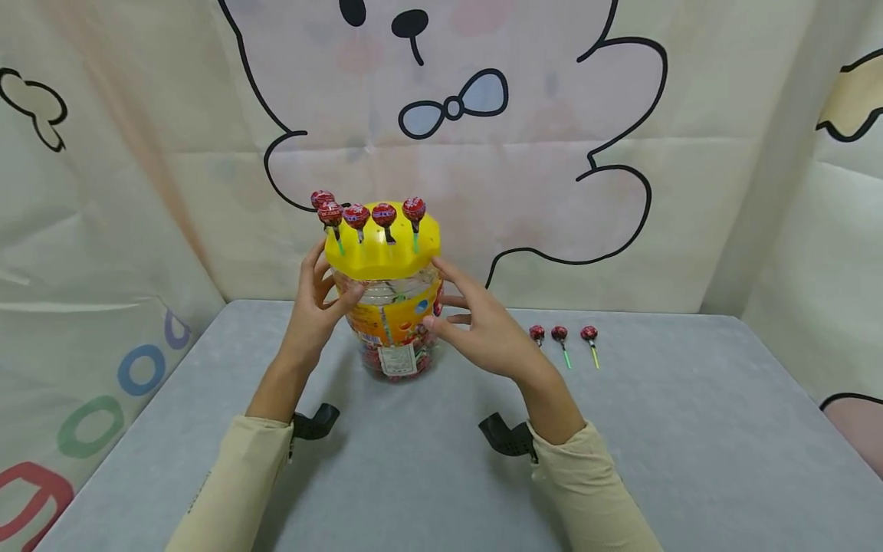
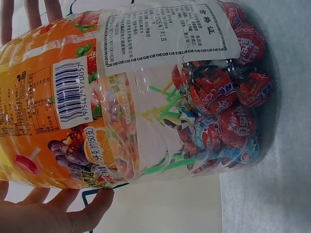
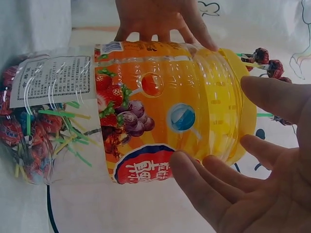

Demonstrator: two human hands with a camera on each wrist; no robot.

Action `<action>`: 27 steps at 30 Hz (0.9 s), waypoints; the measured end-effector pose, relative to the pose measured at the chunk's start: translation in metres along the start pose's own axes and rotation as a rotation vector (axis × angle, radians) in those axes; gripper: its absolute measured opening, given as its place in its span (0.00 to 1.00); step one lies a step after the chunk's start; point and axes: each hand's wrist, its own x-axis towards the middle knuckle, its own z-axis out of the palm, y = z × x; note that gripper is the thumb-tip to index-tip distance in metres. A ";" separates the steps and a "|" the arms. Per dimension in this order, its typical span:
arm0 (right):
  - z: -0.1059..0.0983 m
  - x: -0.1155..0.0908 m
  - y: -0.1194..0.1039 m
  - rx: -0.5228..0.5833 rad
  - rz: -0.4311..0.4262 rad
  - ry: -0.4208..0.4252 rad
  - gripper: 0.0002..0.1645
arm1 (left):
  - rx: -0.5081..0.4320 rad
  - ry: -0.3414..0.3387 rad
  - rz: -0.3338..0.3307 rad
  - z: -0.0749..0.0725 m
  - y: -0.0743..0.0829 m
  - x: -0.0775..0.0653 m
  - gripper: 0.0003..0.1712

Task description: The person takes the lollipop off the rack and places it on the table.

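Left hand [image 1: 310, 314] and right hand [image 1: 498, 337] clasp – fingers curved round – a clear, orange-labelled plastic jar [image 1: 395, 318] on the grey table [image 1: 690, 437]; five red-wrapped lollipops [image 1: 383, 215] top its yellow lid [image 1: 382, 263] – three loose lollipops [image 1: 559, 334] lie rightward.

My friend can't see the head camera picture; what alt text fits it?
A person's left hand grips a candy jar and the right hand touches it; five lollipops stand in its yellow lid. Three more lollipops lie in a row on the gray table to the right, in front of a curtain with a cartoon animal.
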 end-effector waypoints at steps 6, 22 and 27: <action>0.001 0.002 0.002 0.037 -0.004 -0.001 0.47 | 0.006 -0.003 -0.013 0.000 0.003 -0.001 0.46; 0.003 0.010 0.020 0.043 -0.068 0.036 0.49 | -0.016 0.130 -0.070 0.024 0.020 -0.013 0.50; 0.003 0.012 0.025 0.059 -0.069 0.032 0.49 | 0.041 0.179 -0.101 0.028 0.023 -0.015 0.52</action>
